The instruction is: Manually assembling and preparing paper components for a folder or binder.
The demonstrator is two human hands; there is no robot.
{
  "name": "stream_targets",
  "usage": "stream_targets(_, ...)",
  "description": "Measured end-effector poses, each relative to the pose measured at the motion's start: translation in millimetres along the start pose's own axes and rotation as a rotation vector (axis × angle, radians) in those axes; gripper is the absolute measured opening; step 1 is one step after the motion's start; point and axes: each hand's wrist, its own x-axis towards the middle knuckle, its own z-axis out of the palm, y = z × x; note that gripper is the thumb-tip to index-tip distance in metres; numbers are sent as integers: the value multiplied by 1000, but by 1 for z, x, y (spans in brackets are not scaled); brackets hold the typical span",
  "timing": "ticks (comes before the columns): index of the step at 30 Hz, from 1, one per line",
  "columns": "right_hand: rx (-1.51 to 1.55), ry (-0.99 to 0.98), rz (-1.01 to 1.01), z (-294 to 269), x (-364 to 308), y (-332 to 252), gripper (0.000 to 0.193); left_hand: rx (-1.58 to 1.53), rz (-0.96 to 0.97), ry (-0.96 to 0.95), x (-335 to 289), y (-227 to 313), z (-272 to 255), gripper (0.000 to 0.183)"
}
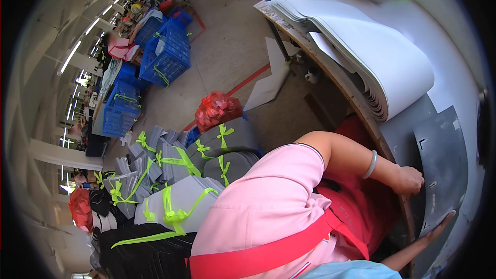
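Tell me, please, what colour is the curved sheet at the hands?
The curved sheet is dark grey, seen best in the head view.

Fluorescent tubes (71,57) glowing at left, white sheets (385,59) brightly lit, shadow beneath the surface (368,120), fisheye bending, black corners

A head-worn fisheye looks down (at a tilt), close over the workbench (423,36), its dark rim perhaps unreadable.

A grey concrete floor (222,31) crossed by red lines (249,79) spreads out beside a wooden-edged worktable (376,135), while rows of bright tube lights (70,58) run off into the distance along a pale ceiling (49,28) at the left
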Motion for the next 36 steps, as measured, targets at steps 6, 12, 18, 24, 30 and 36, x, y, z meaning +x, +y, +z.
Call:
stream_targets(6, 24, 45, 69, -3, -2, 0, 79, -44, 122, 21, 0, -1, -11, 25)
stream_targets(12, 10, 22, 87, 2, -5, -2, 82, -114, 77, -143, 5, -5, -20, 20)
stream_targets(18, -35, 37, 52, 14, -9, -2, 76, -17, 167, -144, 4, -7, -25, 16)
stream_targets(24, 744, -847, 458, -156, 37, -32, 81, 98, 328, -152, 50, 37, 9, 12)
stream_targets(30, 957, -1051, 540, -55, 34, -11, 76, 145, 441, 212, 90, 28, 91, 17)
stream_targets(36, -354, 184, -299, 47, -98, -35, 74, -133, 92, 518, 167, -29, 91, 18)
